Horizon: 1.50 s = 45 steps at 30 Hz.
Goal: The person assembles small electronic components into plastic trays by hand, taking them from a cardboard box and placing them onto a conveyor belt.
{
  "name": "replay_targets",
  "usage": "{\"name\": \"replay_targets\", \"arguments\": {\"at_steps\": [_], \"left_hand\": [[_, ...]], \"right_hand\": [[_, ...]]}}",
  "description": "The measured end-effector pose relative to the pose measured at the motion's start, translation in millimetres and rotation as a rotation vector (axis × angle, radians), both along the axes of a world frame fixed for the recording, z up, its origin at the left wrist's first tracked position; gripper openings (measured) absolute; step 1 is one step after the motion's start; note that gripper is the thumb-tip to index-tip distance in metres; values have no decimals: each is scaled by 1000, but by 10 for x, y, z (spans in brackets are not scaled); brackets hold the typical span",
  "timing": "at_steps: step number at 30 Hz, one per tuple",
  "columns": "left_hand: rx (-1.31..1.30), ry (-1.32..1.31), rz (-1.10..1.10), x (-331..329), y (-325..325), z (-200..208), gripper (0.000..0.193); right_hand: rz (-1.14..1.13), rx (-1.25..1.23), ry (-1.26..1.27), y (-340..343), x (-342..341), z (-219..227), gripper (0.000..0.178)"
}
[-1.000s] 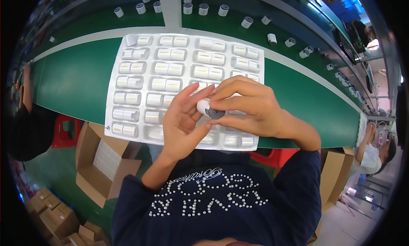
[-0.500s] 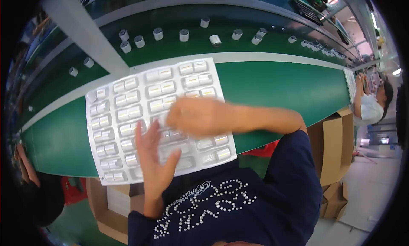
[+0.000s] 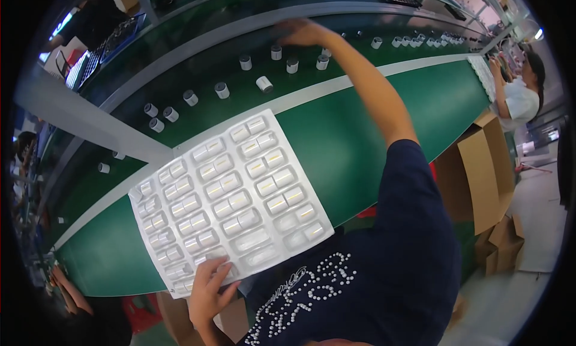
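A white plastic tray (image 3: 327, 229) lies tilted on the green work surface, its pockets mostly filled with small white cylinders (image 3: 274, 179). Several pockets at its near right are bare or only part filled. My left hand (image 3: 207, 295) rests at the tray's near edge, thumb and fingers apart over a pocket; what lies beneath the fingertips is partly hidden. Stretched out far ahead, my right hand (image 3: 303, 33) hangs over the conveyor belt (image 3: 222, 115), slightly blurred, its fingers apart. Just below its fingertips stands a white cylinder with a dark top (image 3: 276, 53).
More cylinders (image 3: 171, 114) are scattered along the belt, one lying on its side (image 3: 264, 84). A pale rail (image 3: 360, 76) divides belt from work surface, and a grey post (image 3: 90, 112) rises at left. Cardboard boxes (image 3: 480, 172) stand at right. Co-workers sit at both ends.
My right hand has left the tray and reached forward over the belt. My left hand has moved down to the tray's near edge. The view has turned, and the belt cylinders appear shifted left.
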<state>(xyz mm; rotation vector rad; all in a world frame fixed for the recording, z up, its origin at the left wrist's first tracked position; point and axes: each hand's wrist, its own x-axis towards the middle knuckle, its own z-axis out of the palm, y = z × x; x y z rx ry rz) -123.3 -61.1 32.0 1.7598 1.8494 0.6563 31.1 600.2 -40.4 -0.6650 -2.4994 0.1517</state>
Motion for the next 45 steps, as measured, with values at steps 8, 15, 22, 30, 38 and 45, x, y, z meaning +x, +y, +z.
{"name": "replay_targets", "arguments": {"at_steps": [8,15,22,30,38,45], "left_hand": [[113,1,-56,-131,-154,-157,48],[496,-798,360,-20,-118,-457,62],[418,-2361,382,296,476,-367,44],[312,-2177,581,498,835,-402,39],[358,-2086,591,570,689,-398,38],[414,-2127,643,622,651,-367,31]], "right_hand": [[-456,-318,-194,805,1413,-399,44],[-426,-438,209,339,1616,-97,44],[168,-1154,1060,-579,804,263,30],[143,-1818,299,-2581,288,833,44],[466,-1906,-176,-3744,53,1009,32],[628,-1416,-134,-3995,21,984,30]]}}
